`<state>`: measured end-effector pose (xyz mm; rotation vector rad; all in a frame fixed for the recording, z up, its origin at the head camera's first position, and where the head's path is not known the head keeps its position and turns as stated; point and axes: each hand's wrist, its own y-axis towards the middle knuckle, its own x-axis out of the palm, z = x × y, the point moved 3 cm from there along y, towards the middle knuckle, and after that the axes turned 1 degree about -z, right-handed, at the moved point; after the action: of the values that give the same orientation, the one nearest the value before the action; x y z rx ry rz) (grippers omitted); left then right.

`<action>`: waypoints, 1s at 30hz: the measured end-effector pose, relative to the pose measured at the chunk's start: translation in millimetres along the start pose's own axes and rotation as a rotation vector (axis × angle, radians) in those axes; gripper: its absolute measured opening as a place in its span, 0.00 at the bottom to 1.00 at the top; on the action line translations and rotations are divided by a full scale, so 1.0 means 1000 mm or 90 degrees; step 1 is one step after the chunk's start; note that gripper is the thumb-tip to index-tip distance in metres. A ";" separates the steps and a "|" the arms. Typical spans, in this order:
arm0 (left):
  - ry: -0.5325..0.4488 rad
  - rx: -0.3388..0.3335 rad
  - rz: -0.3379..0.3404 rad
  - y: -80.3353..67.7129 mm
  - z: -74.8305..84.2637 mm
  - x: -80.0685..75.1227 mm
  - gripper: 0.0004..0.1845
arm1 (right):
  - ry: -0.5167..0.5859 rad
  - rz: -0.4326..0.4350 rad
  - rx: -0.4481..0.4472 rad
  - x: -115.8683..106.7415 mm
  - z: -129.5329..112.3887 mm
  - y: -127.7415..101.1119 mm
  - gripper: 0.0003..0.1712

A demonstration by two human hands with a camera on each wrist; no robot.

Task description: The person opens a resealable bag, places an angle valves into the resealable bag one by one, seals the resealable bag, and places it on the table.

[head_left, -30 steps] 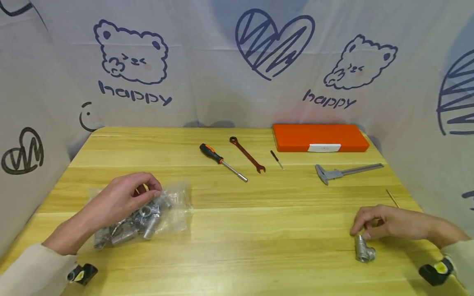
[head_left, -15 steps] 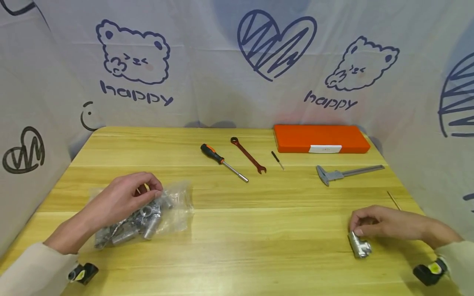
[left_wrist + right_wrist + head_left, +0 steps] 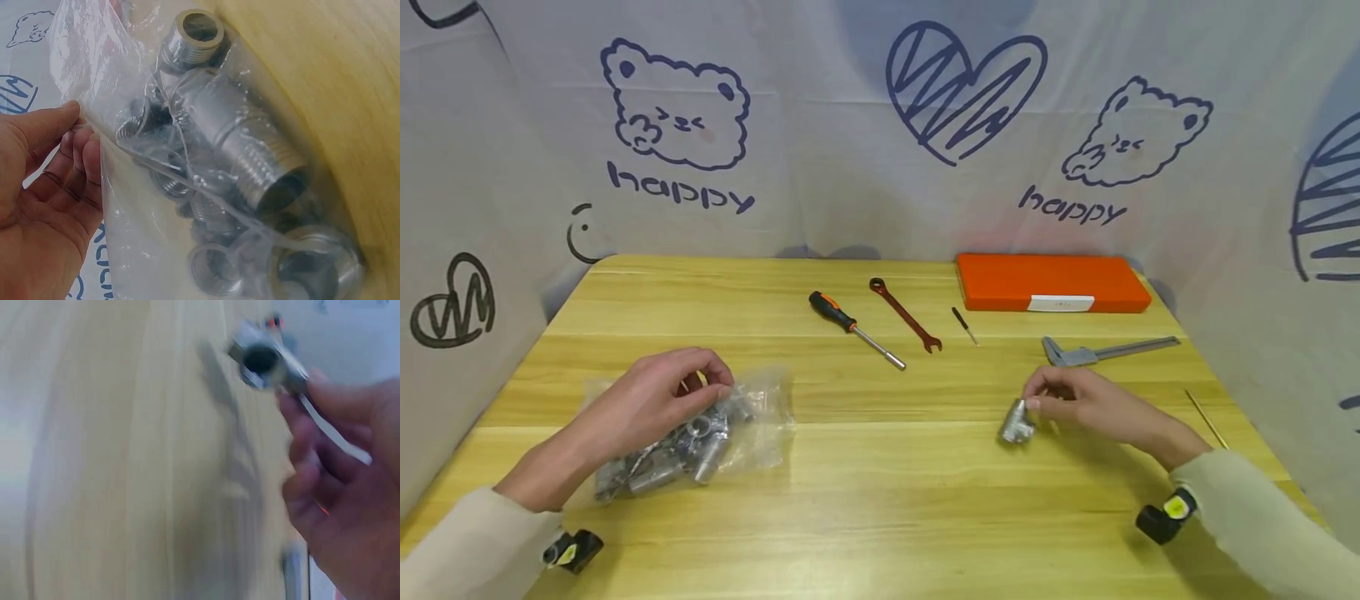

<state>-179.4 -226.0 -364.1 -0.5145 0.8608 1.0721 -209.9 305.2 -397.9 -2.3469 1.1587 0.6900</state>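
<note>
A clear plastic bag (image 3: 767, 433) full of metal pipe fittings (image 3: 250, 150) lies at the left of the table. My left hand (image 3: 658, 400) pinches the bag's edge between thumb and fingers, as the left wrist view (image 3: 56, 194) shows. At the right, my right hand (image 3: 1093, 404) pinches a silver metal tee pipe fitting (image 3: 1017, 423) by one end. The fitting hangs above the table, its shadow apart from it in the right wrist view, where a round opening shows and the picture is blurred.
Along the back lie a screwdriver (image 3: 857, 330), a red wrench (image 3: 906, 315), a small black-handled screwdriver (image 3: 964, 325) and an orange case (image 3: 1052, 282). A caliper (image 3: 1112, 350) lies just behind my right hand, and a thin brass-coloured rod (image 3: 1206, 418) near the right edge.
My right hand has picked up the tee pipe fitting from the right of the table and carried it left and away from me. The left hand stays at the bag.
</note>
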 end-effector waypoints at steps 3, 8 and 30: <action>-0.001 0.000 0.002 0.000 0.000 0.000 0.01 | 0.013 0.037 0.011 0.021 -0.019 0.029 0.07; -0.004 0.003 0.004 0.002 0.000 0.002 0.01 | 0.073 0.050 0.010 0.066 -0.060 0.077 0.09; -0.006 -0.001 0.012 0.000 -0.005 -0.001 0.02 | 0.105 0.114 -0.009 0.206 -0.165 0.177 0.04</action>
<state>-181.6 -229.7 -366.1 -0.5038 0.8582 1.0911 -205.7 -11.7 -420.3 -2.3690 1.4528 0.5737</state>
